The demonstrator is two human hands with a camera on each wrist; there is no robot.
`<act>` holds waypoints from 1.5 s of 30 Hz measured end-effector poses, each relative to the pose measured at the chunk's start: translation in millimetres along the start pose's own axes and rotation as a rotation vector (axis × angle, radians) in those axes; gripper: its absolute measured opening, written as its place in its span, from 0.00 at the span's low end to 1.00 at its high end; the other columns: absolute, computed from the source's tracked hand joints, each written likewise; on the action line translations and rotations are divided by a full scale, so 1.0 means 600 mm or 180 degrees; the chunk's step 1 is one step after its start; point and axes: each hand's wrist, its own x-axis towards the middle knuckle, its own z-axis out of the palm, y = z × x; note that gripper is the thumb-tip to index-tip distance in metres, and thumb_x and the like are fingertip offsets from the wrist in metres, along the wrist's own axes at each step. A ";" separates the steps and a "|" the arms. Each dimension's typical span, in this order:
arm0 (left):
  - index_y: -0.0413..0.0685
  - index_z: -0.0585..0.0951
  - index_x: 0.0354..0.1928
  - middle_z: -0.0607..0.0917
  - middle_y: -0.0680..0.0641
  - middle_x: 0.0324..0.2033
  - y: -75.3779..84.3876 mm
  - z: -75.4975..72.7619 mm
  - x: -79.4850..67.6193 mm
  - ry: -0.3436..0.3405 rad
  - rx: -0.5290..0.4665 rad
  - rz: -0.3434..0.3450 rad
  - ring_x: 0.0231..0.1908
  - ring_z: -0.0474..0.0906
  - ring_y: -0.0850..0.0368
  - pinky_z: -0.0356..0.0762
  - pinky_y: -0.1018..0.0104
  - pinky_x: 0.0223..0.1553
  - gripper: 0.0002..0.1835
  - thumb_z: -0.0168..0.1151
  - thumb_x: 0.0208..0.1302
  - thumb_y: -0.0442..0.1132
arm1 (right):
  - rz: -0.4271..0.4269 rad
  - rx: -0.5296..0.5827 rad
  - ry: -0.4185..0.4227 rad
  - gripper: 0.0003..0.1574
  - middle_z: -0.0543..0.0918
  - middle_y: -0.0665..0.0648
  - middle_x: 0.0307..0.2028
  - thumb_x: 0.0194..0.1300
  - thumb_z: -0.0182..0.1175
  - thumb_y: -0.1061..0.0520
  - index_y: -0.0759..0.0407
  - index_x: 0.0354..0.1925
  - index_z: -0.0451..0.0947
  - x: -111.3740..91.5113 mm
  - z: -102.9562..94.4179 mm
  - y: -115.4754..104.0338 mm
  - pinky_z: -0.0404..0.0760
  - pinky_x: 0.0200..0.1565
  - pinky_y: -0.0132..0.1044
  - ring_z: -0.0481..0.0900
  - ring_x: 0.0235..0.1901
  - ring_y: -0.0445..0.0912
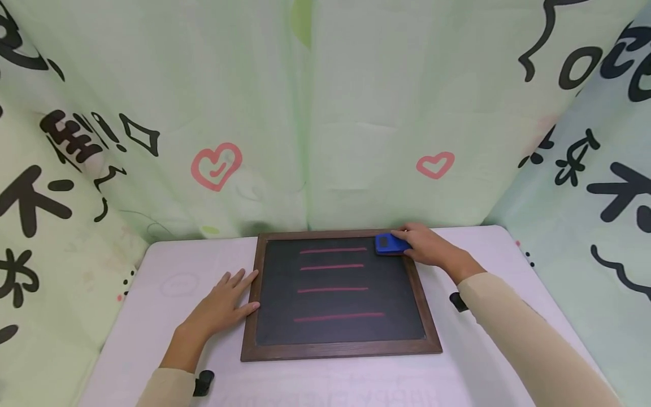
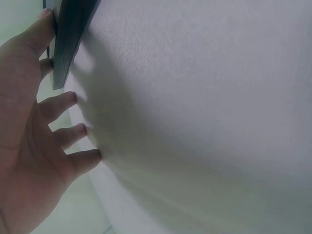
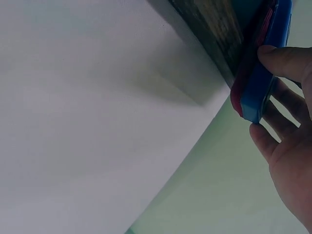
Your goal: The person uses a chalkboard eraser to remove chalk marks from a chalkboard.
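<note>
A blackboard [image 1: 346, 333] in a brown wooden frame lies on the table. Several pink chalk lines run across it, one below another. At its upper right corner my right hand [image 1: 427, 244] holds a blue board eraser [image 1: 390, 244] against the surface. In the right wrist view the thumb and fingers grip the eraser [image 3: 263, 83] from both sides, and its dark red pad faces the frame. My left hand [image 1: 221, 302] touches the left side of the frame, fingers spread. In the left wrist view the thumb and a fingertip of that hand [image 2: 34, 126] meet the frame [image 2: 70, 39].
The white table [image 1: 203, 260] reaches back to a pale green curtain [image 1: 356, 141] with hearts and black lettering, which also hangs along both sides. Black bands [image 1: 203, 383] are on both wrists.
</note>
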 end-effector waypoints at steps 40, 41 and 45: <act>0.52 0.62 0.80 0.65 0.30 0.75 -0.003 0.002 0.002 0.0039 0.0070 0.0065 0.73 0.57 0.18 0.66 0.23 0.63 0.42 0.64 0.71 0.58 | -0.0218 -0.0028 -0.0139 0.37 0.77 0.67 0.62 0.70 0.67 0.63 0.64 0.74 0.69 0.094 0.019 -0.107 0.78 0.61 0.53 0.78 0.59 0.60; 0.52 0.61 0.80 0.65 0.30 0.75 -0.003 0.001 0.002 0.0037 0.0076 0.0071 0.73 0.57 0.18 0.66 0.23 0.63 0.42 0.64 0.71 0.58 | -0.0222 -0.0044 -0.0156 0.37 0.77 0.66 0.62 0.70 0.67 0.63 0.64 0.74 0.69 0.097 0.019 -0.111 0.78 0.61 0.53 0.78 0.59 0.59; 0.51 0.61 0.80 0.65 0.30 0.75 -0.003 0.001 0.001 0.0044 0.0080 0.0083 0.73 0.57 0.18 0.66 0.23 0.63 0.42 0.63 0.71 0.58 | -0.0196 -0.0101 -0.0275 0.38 0.76 0.66 0.64 0.71 0.65 0.61 0.63 0.75 0.67 0.113 0.022 -0.130 0.77 0.62 0.52 0.77 0.61 0.59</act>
